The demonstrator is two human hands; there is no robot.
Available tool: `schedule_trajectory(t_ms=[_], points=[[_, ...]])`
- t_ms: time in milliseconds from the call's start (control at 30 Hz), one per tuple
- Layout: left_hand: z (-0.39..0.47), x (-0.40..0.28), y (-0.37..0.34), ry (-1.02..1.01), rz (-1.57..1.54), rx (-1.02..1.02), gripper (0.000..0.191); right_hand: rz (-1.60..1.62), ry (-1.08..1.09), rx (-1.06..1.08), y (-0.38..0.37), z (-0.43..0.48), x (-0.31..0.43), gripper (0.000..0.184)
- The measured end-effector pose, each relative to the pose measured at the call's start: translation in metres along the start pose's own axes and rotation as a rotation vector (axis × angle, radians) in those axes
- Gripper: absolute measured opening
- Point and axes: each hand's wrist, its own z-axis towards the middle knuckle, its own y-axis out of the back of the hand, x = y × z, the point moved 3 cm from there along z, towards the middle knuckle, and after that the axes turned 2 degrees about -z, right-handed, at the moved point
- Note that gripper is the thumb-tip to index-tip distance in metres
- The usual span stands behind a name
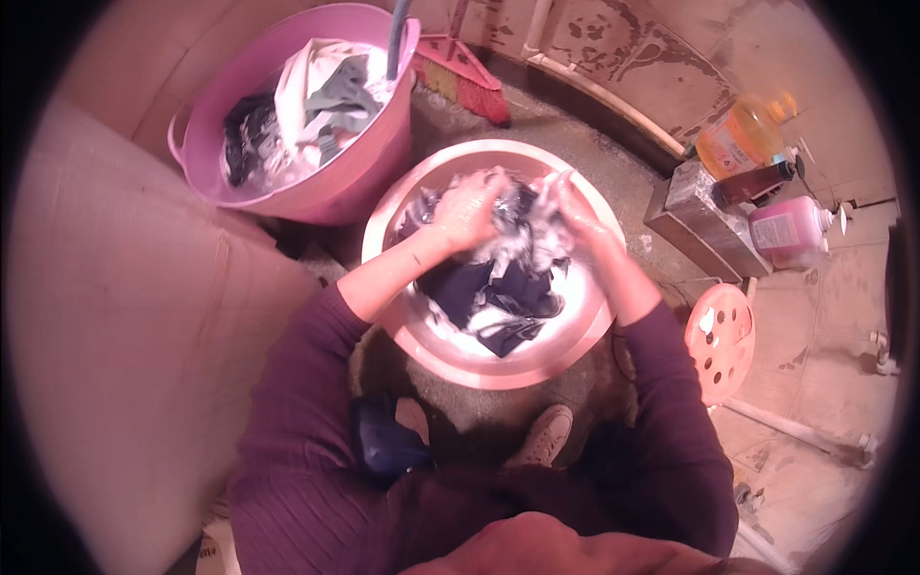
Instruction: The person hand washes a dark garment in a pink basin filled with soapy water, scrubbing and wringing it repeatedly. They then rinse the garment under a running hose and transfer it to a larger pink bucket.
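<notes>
A round pink basin (402,338) on the floor before me holds a dark wet garment (460,291) in white suds. My left hand (471,208) grips a bunched part of the cloth near the basin's far side, its fingertips partly hidden. Across from it, my right hand (577,208) is closed on another foam-covered fold. Dark cloth and suds bulge between the two hands, slightly blurred. The near part of the garment lies loose in the basin, below my wrists.
A pink tub (345,194) with soaking laundry (338,100) and a grey hose (397,39) stands at far left. Behind is a broom (460,79). Right are a ledge (701,215) with several bottles (787,230) and a perforated pink stool (721,343). A pale panel (144,323) borders my left.
</notes>
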Motion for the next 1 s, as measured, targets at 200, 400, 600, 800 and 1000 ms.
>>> schedule_trajectory(t_ms=[200,400,600,800,1000], points=[[-0.066,-0.040,-0.012,-0.266,-0.284,0.111,0.111,-0.583,0.275,0.254,-0.046,-0.060,0.060,0.085],[-0.098,0.022,-0.078,0.142,0.107,0.348,0.127,-1.186,0.014,0.282,-0.127,-0.121,-0.025,0.104],[-0.051,0.078,-0.113,-0.028,-0.259,0.339,0.121,-0.737,-0.004,0.567,-0.094,-0.079,-0.080,0.074],[0.008,0.099,-0.109,0.550,-0.558,0.543,0.078,-0.922,0.114,0.441,-0.045,-0.010,-0.073,0.050],[-0.004,0.054,-0.037,0.262,-0.723,0.134,0.046,-0.773,0.638,-0.168,-0.037,-0.060,0.067,0.049]])
